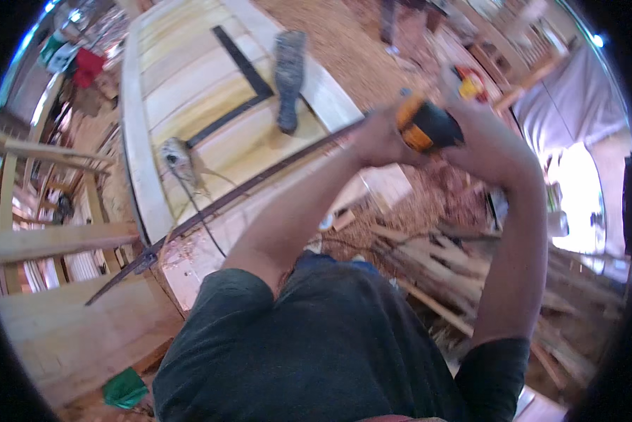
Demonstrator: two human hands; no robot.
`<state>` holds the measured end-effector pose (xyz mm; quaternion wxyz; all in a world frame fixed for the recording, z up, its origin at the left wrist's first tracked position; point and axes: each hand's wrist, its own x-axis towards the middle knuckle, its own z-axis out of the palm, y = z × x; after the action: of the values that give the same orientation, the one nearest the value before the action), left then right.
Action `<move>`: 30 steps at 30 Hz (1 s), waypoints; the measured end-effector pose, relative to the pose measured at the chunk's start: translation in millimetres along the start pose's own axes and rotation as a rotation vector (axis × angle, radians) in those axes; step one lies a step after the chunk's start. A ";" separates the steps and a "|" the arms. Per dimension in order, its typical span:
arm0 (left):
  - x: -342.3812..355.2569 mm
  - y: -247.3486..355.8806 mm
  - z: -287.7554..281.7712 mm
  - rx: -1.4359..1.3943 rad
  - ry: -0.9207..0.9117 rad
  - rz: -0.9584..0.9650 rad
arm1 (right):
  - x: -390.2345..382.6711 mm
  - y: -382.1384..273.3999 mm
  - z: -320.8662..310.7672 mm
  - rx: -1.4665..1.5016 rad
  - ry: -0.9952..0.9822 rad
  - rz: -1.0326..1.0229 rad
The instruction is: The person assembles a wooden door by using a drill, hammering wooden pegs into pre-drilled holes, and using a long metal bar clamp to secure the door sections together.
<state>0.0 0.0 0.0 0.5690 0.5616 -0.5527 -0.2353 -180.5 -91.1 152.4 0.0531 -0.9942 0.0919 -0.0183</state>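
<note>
Both hands are raised at the right of the workpiece, around a yellow-and-black tool (427,126) whose exact kind I cannot make out. My left hand (385,141) is closed against its left side. Its other side is gripped by my right hand (488,144); the fingers are partly hidden and blurred. To the left lies a pale wooden door panel (136,133). On it rest a dark L-shaped square (240,62), a dark, worn bottle-shaped object (290,74) and a small corded tool (180,160). A long metal bar clamp (249,184) crosses the panel's near end.
Offcuts and long wood strips (442,264) lie piled at the lower right. Shavings (344,42) cover the floor beyond the panel. Timber framing (62,235) stands at the left, with a green scrap (124,388) below it. A grey cloth (572,105) hangs at the right.
</note>
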 end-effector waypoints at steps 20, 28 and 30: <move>-1.1 -1.6 66.8 -0.102 0.096 0.111 | -26.0 22.2 -10.2 0.123 -0.174 0.187; -5.3 10.8 76.4 -0.229 0.050 0.006 | -33.8 34.3 -9.5 0.156 -0.210 0.207; 1.1 -6.2 75.5 -0.212 0.042 0.056 | -23.2 40.3 -5.4 0.172 -0.223 0.150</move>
<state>-65.0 -31.2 -23.4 0.6430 0.4874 -0.5281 -0.2648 -210.8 -126.7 152.7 0.1490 -0.9722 0.1574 0.0883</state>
